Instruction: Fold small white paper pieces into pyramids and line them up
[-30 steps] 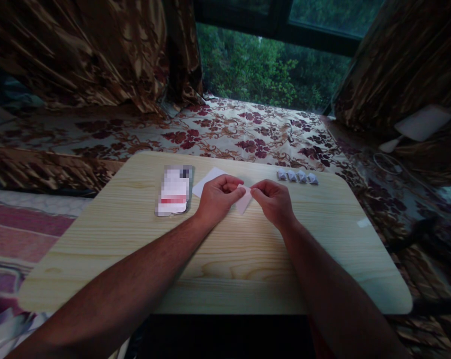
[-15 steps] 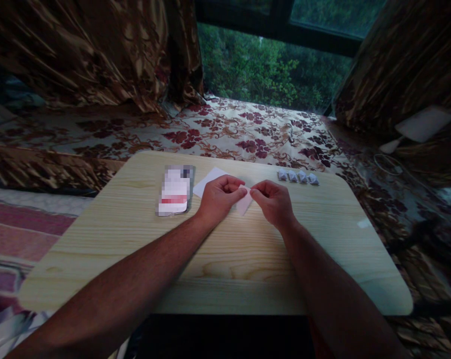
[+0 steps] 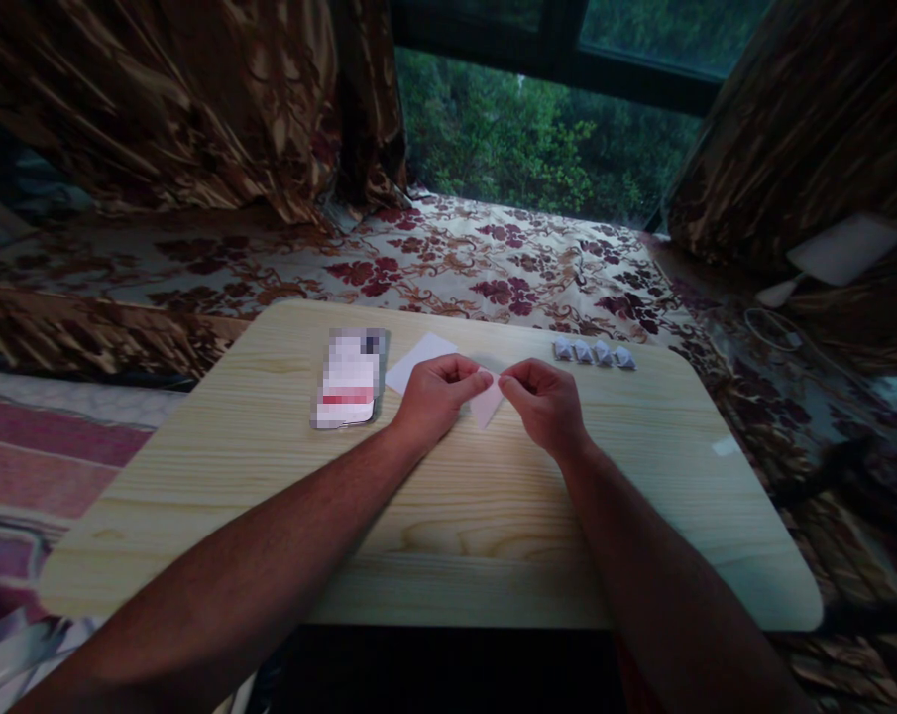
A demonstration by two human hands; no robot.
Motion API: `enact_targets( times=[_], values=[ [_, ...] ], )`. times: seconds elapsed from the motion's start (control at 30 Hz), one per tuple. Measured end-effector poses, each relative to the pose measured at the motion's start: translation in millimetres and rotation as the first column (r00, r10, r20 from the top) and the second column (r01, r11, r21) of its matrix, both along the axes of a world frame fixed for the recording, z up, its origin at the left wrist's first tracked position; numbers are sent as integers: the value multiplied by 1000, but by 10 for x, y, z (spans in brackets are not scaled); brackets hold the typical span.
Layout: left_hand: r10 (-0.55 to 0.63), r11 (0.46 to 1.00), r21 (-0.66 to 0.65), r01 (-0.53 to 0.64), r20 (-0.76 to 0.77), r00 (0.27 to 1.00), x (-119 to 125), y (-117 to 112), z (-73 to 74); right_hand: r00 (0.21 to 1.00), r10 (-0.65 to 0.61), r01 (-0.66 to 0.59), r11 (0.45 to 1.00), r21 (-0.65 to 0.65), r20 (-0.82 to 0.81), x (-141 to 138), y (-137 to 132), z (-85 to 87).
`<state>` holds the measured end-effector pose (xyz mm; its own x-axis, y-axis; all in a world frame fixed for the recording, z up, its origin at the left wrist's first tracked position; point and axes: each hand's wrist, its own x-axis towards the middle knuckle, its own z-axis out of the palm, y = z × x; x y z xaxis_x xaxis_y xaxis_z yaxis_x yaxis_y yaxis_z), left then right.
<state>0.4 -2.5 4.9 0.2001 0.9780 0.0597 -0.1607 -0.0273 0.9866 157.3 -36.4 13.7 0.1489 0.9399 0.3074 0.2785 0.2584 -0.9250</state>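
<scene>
Over the middle of a light wooden table (image 3: 433, 516), my left hand (image 3: 434, 394) and my right hand (image 3: 544, 402) both pinch a small white piece of paper (image 3: 487, 405) between thumb and fingers. The paper hangs between the two hands, a little above the tabletop, with one corner pointing down. A second white sheet (image 3: 414, 361) lies flat on the table just behind my left hand, partly hidden by it.
A phone (image 3: 348, 379) lies left of my left hand. Several small folded white paper pieces (image 3: 593, 352) sit in a row at the table's far right. Floral bedding (image 3: 455, 258), brown curtains and a window lie beyond. A white pad and cable rest at far right.
</scene>
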Motion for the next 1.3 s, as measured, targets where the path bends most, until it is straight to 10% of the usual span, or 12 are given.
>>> enact_targets(
  times=[1.3],
  values=[
    [43,998,47,-45,50,998,4,9,-23,980,-64,40,991,129,190,5,-37,-14]
  ],
)
